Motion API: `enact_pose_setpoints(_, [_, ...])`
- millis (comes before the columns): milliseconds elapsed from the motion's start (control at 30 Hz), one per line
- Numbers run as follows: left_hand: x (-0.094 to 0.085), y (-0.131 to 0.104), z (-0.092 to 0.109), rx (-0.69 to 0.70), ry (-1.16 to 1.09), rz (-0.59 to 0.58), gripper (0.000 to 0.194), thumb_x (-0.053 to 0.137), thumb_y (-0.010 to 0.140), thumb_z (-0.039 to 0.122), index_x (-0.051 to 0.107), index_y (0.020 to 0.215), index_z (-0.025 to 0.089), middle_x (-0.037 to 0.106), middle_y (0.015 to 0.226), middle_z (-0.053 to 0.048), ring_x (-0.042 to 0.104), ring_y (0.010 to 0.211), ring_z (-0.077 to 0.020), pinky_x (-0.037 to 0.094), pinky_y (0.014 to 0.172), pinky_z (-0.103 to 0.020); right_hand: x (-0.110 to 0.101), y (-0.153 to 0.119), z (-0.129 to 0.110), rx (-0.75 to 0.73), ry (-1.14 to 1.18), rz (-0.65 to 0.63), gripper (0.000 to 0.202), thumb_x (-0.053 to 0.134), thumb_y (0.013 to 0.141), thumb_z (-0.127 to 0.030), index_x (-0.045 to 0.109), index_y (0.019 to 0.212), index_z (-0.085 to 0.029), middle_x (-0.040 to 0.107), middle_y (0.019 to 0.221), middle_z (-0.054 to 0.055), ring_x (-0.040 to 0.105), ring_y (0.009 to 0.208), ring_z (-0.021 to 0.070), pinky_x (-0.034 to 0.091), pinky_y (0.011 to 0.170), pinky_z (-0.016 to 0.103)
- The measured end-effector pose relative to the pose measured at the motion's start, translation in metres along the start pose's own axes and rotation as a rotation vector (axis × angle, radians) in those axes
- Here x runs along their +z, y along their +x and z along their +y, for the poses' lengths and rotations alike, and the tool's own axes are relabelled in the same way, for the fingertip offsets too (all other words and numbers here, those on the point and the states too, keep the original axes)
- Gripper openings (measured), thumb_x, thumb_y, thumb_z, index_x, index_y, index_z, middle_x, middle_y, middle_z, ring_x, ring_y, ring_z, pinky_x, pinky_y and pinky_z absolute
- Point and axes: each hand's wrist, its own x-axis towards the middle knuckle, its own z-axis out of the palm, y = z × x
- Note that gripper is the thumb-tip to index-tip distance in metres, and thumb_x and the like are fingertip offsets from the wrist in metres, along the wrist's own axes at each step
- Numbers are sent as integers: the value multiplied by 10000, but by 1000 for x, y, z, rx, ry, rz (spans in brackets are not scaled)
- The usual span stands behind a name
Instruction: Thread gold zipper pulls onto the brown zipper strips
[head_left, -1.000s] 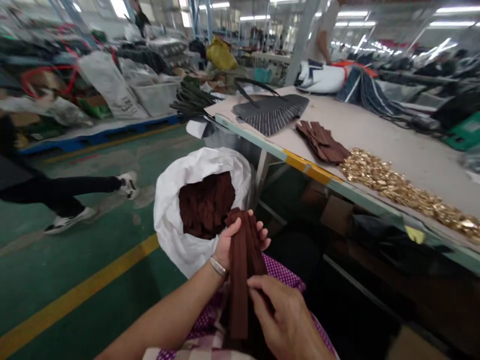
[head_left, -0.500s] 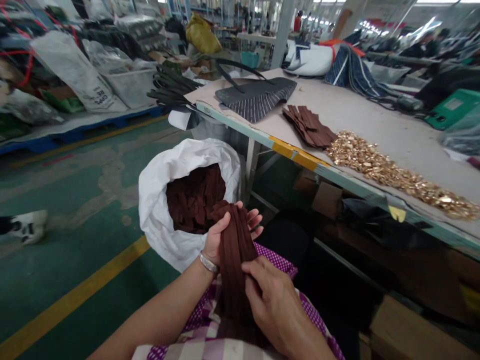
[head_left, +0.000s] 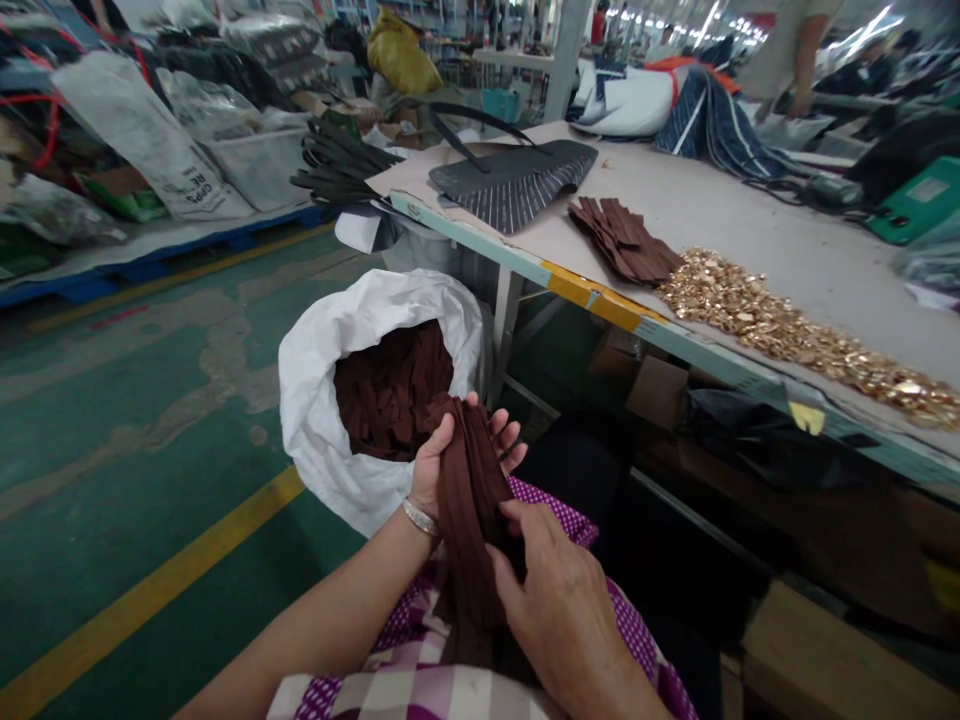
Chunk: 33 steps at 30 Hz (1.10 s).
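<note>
A bundle of long brown fabric strips (head_left: 469,500), which look like zipper tape, lies lengthwise over my lap. My left hand (head_left: 431,470) is under its upper end, palm up, with the thumb and fingers curled round the sides. My right hand (head_left: 559,590) is at the bundle's right edge, thumb and forefinger closed in on the strips; its other fingers are partly hidden. Just beyond my left hand stands a white sack (head_left: 315,400), its mouth rolled open and more brown strips (head_left: 394,390) heaped inside.
On the table (head_left: 675,190) to the right lie a stack of brown strips (head_left: 622,240), a long pile of small gold metal pieces (head_left: 795,335) and a dark striped piece with a strap (head_left: 517,180). A green box (head_left: 919,205) is farther right. Cartons (head_left: 840,660) sit below.
My right thumb and forefinger have moved slightly apart at the bundle's edge, and the strips have shifted a little. A person's arm now shows behind the table. My left hand keeps its hold.
</note>
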Motion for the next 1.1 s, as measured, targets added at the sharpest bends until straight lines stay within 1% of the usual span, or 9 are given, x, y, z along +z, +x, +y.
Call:
enact_pose_setpoints(100, [-1, 1, 0, 4, 2, 4, 346, 445, 937, 436, 639, 1212, 356, 749, 1058, -32, 641, 1085, -230, 305, 1085, -492, -1, 1, -3, 15, -29, -84, 259, 599, 823, -152, 609, 1082, -166, 717, 933, 113, 710, 767, 286, 552, 669, 393])
enact_pose_setpoints(200, [-2, 2, 0, -2, 8, 5, 344, 429, 943, 434, 653, 1191, 352, 749, 1061, -29, 639, 1089, -227, 307, 1084, -489, -1, 1, -13, -74, -27, -169, 264, 554, 835, -107, 622, 1082, -172, 718, 912, 96, 710, 768, 272, 547, 654, 366])
enact_pose_setpoints(367, [-5, 2, -1, -7, 11, 11, 360, 382, 949, 462, 696, 1096, 363, 740, 1084, -20, 627, 1116, -230, 267, 1101, -508, 1, -1, -29, -244, -104, -303, 468, 516, 850, -103, 501, 1318, -91, 704, 971, 142, 692, 783, 288, 551, 650, 387])
enact_pose_setpoints(500, [-6, 3, -4, 15, 0, 19, 385, 366, 941, 485, 682, 1128, 370, 734, 1092, -23, 593, 1175, -244, 233, 1116, -521, -1, 0, -34, -299, -46, -359, 517, 528, 886, -184, 430, 1386, -96, 687, 1041, 144, 677, 857, 292, 566, 685, 404])
enact_pose_setpoints(633, [-7, 3, -6, 15, -9, 22, 372, 373, 941, 479, 694, 1096, 372, 742, 1068, -13, 642, 1085, -223, 276, 1097, -503, -7, 1, -33, -304, 8, -374, 466, 493, 912, -207, 465, 1365, -102, 672, 1074, 143, 662, 898, 295, 570, 715, 423])
enact_pose_setpoints(733, [-6, 3, -6, 7, -14, 23, 363, 379, 945, 474, 695, 1089, 367, 741, 1079, -12, 657, 1052, -213, 324, 1072, -486, -10, 3, -27, -249, 98, -352, 391, 424, 935, -167, 529, 1310, -141, 669, 1077, 122, 664, 898, 253, 564, 765, 378])
enact_pose_setpoints(867, [-3, 2, -4, 18, -10, 23, 347, 397, 951, 454, 704, 1072, 348, 742, 1079, -21, 650, 1071, -220, 340, 1069, -489, -9, 7, -15, -42, 52, -256, 464, 433, 843, -12, 576, 1250, -184, 657, 1090, 119, 678, 931, 243, 550, 804, 353])
enact_pose_setpoints(1000, [0, 1, -4, 37, 12, 21, 338, 404, 957, 426, 705, 1070, 322, 745, 1080, -38, 647, 1084, -223, 342, 1075, -481, -4, 13, -11, 76, -82, -189, 420, 538, 828, -65, 569, 1226, -195, 701, 1043, 124, 709, 876, 288, 550, 748, 378])
enact_pose_setpoints(1100, [2, 0, -6, 53, 33, 16, 336, 407, 961, 401, 697, 1099, 302, 744, 1092, -60, 646, 1096, -235, 344, 1075, -489, 0, 19, -16, 122, -148, -215, 368, 491, 877, -70, 549, 1225, -174, 740, 885, 106, 728, 752, 280, 530, 637, 343])
